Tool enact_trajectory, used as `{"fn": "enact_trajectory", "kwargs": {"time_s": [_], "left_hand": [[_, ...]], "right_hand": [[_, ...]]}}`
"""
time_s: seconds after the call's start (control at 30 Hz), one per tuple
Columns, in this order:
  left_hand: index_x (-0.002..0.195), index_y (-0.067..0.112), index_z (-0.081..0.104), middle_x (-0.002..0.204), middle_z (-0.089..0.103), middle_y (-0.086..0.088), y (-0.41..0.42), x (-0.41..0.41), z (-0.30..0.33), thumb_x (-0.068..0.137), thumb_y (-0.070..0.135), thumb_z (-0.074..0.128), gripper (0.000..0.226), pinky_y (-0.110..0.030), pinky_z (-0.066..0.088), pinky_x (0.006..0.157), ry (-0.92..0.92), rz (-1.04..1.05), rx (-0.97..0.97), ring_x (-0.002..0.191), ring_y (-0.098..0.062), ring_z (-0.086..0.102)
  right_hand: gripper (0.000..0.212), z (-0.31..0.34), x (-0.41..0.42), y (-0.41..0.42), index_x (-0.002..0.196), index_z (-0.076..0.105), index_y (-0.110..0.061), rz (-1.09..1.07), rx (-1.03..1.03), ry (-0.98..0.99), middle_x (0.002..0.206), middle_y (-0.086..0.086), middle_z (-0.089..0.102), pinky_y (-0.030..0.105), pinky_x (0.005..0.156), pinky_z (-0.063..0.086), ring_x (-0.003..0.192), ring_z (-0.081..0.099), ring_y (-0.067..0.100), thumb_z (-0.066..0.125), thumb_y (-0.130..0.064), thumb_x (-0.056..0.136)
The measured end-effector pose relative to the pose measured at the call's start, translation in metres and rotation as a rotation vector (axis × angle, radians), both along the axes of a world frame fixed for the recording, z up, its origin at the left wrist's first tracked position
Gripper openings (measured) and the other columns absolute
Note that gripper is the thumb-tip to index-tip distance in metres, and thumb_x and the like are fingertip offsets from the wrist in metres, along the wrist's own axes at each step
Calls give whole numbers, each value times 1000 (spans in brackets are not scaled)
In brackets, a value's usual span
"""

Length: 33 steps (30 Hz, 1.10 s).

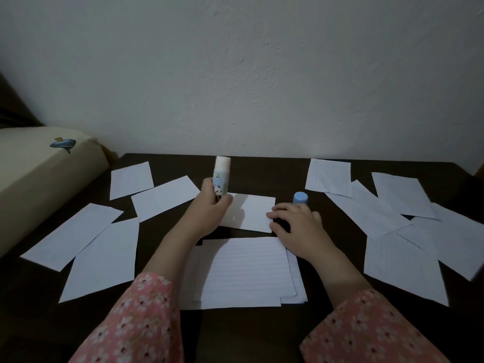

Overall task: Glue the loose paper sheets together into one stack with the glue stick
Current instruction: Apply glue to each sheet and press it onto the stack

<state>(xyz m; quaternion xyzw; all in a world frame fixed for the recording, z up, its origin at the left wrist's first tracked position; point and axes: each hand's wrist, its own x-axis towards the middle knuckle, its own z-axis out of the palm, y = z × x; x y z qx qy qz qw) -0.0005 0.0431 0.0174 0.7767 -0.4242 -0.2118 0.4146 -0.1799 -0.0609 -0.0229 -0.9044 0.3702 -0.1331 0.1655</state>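
Observation:
My left hand (210, 214) grips an uncapped glue stick (221, 176) upright, its white glue tip pointing up, above the left edge of a small white sheet (255, 212). My right hand (296, 226) rests with curled fingers on the right edge of that sheet. The glue stick's blue cap (300, 198) stands on the dark table (256, 169) just behind my right hand. In front of the small sheet lies a stack of lined sheets (246, 273), slightly fanned at its edges.
Several loose sheets lie scattered on the left (102, 258) and overlapping on the right (403, 263). A cream cushion with a fish print (39, 174) borders the table's left side. A white wall (248, 74) rises right behind the table.

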Motion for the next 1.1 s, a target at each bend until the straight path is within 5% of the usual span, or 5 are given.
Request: {"fn": "enact_trajectory", "kwargs": {"time_s": [0.33,0.5,0.73,0.87,1.1], "left_hand": [[116,21,58,100,63,-4,17,-12,13,82,31,71,39,-25,51,66,365,179,-364,79,-13,60],[121,24,56,108,65,-3,30,-29,5,88,38,59,36,-28,53,69,581,242,-421,91,-18,65],[113,18,53,105,65,-13,6,-40,-4,96,31,52,22,-31,54,67,845,285,-353,77,-19,62],[124,14,45,104,64,-7,-6,-41,-12,89,21,63,40,-30,55,76,598,177,-271,81,-14,62],[123,31,41,99,53,22,-10,-51,-14,89,20,65,42,-7,43,65,74,-55,-256,87,8,54]], "right_hand": [[34,-2,-1,0,129,54,-38,-4,12,-10,147,-22,37,40,107,18,137,22,7,45,-43,97],[36,1,-1,4,133,50,-40,-40,69,4,149,-22,33,42,111,13,142,18,6,46,-46,97],[39,0,0,11,135,46,-42,-83,137,-30,152,-22,29,42,114,5,145,11,4,48,-45,96],[35,0,1,9,130,51,-43,-106,139,-67,149,-22,35,42,114,6,143,16,3,52,-44,94],[36,0,-1,8,129,52,-42,-82,122,-65,148,-24,34,42,112,8,142,16,3,53,-44,93]]}}
